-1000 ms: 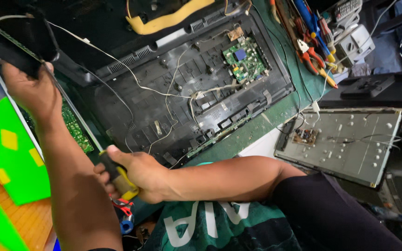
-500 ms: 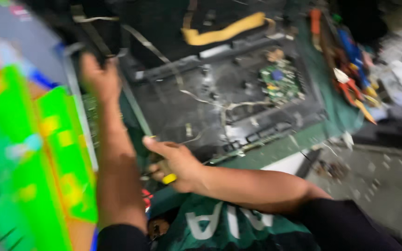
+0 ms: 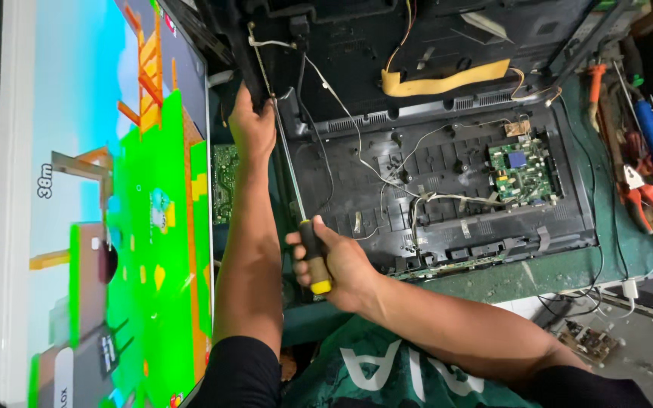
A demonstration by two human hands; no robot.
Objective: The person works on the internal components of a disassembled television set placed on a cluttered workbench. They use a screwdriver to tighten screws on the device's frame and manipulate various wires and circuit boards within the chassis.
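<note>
The right hand (image 3: 338, 261) is closed around the black handle of a screwdriver (image 3: 296, 193) with a yellow end cap, its long thin shaft running up toward eleven o'clock along the left edge of an opened black television back shell (image 3: 447, 181); the tip seems to reach the corner near the left hand, as if working at a screw or seam there, though the tip itself cannot be made out. The left hand (image 3: 251, 128) is clamped on a dark frame edge (image 3: 247, 60) at the shell's upper left, apparently steadying it against the tool. At nine o'clock from both hands a lit screen (image 3: 107, 227) shows bright blocky green and blue shapes, standing close to the left forearm. Inside the shell a green circuit board (image 3: 523, 170) sits at three o'clock, with thin white wires (image 3: 364, 143) trailing across to it, and a yellow flat ribbon (image 3: 447, 79) lies at one o'clock. Pliers and other hand tools (image 3: 644, 166) lie on the green bench (image 3: 538, 268) at the far right, partly cut off. A second small board (image 3: 224, 181) is half hidden behind the left arm.
</note>
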